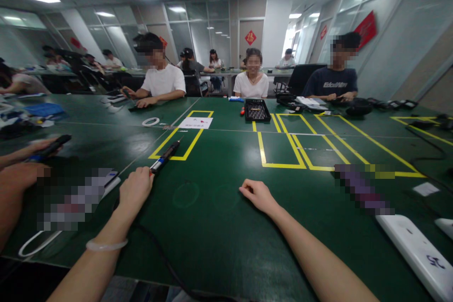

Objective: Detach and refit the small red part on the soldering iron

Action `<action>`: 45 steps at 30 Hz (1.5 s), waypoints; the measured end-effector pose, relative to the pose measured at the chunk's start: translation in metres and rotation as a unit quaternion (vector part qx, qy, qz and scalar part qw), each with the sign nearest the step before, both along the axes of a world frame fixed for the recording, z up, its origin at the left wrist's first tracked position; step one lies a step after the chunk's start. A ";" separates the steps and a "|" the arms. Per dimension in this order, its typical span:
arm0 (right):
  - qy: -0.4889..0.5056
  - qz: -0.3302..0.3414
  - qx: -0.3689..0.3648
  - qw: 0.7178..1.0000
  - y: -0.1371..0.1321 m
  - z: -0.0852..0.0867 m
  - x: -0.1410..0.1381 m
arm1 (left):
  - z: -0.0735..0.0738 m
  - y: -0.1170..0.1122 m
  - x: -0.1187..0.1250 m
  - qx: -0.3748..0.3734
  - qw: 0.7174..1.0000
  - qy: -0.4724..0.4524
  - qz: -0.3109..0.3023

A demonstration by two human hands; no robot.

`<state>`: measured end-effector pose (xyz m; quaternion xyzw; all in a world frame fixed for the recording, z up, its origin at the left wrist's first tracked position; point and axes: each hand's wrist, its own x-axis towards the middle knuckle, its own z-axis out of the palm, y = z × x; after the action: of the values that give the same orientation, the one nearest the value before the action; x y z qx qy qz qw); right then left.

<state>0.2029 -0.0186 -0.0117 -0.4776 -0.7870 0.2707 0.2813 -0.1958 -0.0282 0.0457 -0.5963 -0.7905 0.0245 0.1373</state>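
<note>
My left hand point(136, 191) is wrapped around an electric screwdriver point(164, 158), dark with a blue band and a bit of orange by my fingers. Its thin bit points away from me, over the yellow-taped rectangle at left. A black cable point(159, 250) runs from near my left wrist towards the table's front edge. On the green tabletop point(212, 226) rests my right hand point(260, 195), its fingers curled into a loose fist with nothing visible in it. A white sheet point(196, 123) lies beyond the screwdriver's bit.
Across the table stands a black tray point(257, 110) of small parts, with a red-handled tool point(242, 111) beside it. A white power strip point(414, 250) lies at right. At the left edge, a neighbour's hands hold a dark tool point(51, 148). Several people sit opposite.
</note>
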 end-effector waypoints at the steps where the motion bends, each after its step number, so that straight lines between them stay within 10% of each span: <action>1: -0.001 0.001 0.000 1.000 0.000 0.001 0.000 | 0.002 0.000 0.002 0.008 1.000 -0.004 0.005; 7: -0.003 0.004 0.002 1.000 -0.001 0.001 0.000 | 0.011 0.010 0.047 0.054 0.978 -0.177 -0.094; 13: 0.036 0.023 0.001 0.999 0.002 -0.006 0.003 | 0.007 0.023 0.145 -0.043 0.844 -0.420 -0.332; 23: 0.114 0.087 0.013 0.990 -0.001 -0.002 0.004 | -0.017 0.019 0.203 -0.186 0.710 -0.588 -0.341; 33: 0.182 0.051 -0.086 0.978 0.006 -0.012 -0.002 | -0.013 0.008 0.203 -0.077 0.761 -0.497 -0.410; 45: 0.093 0.057 0.034 0.993 -0.001 -0.002 -0.005 | -0.027 0.018 0.192 -0.154 0.745 -0.548 -0.347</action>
<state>0.1975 -0.0197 -0.0134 -0.3947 -0.7922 0.3026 0.3537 -0.0038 -0.0104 0.0183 -0.7536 -0.4535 -0.2346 -0.4140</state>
